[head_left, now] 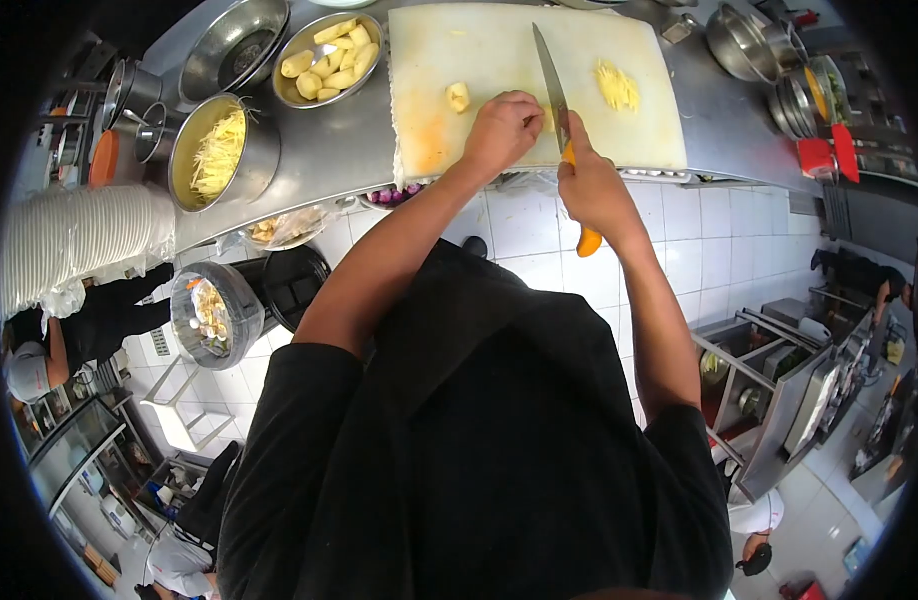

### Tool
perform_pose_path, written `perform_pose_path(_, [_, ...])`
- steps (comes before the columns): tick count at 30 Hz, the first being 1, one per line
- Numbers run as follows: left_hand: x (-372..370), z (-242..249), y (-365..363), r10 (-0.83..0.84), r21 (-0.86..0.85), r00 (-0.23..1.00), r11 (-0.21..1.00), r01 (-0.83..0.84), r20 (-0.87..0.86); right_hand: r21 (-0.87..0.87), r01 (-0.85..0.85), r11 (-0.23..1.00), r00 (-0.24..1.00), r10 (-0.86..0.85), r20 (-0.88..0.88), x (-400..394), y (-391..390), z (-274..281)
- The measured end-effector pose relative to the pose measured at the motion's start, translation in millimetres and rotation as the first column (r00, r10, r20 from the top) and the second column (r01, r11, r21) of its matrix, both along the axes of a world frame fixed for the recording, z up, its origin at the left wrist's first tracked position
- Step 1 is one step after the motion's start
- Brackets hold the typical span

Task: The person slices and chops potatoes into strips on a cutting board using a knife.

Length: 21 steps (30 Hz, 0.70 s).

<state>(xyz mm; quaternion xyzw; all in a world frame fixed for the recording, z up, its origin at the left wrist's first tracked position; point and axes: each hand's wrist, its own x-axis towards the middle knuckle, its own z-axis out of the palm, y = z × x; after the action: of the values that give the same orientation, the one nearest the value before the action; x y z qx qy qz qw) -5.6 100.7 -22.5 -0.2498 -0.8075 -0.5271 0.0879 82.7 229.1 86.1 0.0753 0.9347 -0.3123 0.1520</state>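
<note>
My right hand (pixel 592 185) is wrapped round the orange handle of a kitchen knife (pixel 550 78), its long blade pointing away from me over the white cutting board (pixel 479 45). Just left of the blade, my left hand (pixel 506 130) rests on the board with its fingers curled in. Whatever lies under those fingertips is hidden. A peeled potato piece (pixel 458 97) sits on the board beyond my left hand. To the right of the knife lies a small heap of potato shreds (pixel 616 87).
Left of the board stand a bowl of peeled potatoes (pixel 367 58), a pot of potato shreds (pixel 257 165) and stacked white plates (pixel 89 235). Metal bowls (pixel 744 45) are at the right. A lined waste bin (pixel 244 315) stands on the floor. Other people (pixel 89 325) are around the kitchen.
</note>
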Motion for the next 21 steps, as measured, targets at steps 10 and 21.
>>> perform_pose_path(10, [0.0,-0.4,-1.3,0.001,-0.004,1.0,1.0,-0.001,0.009,0.008,0.012,1.0,0.997,-0.011,-0.071,-19.9,10.0,-25.5])
perform_pose_path(21, [-0.7,-1.1,-1.0,0.012,-0.009,0.999,1.0,-0.012,-0.047,-0.002,-0.025,1.0,0.991,0.025,-0.129,-5.9,3.9,-32.5])
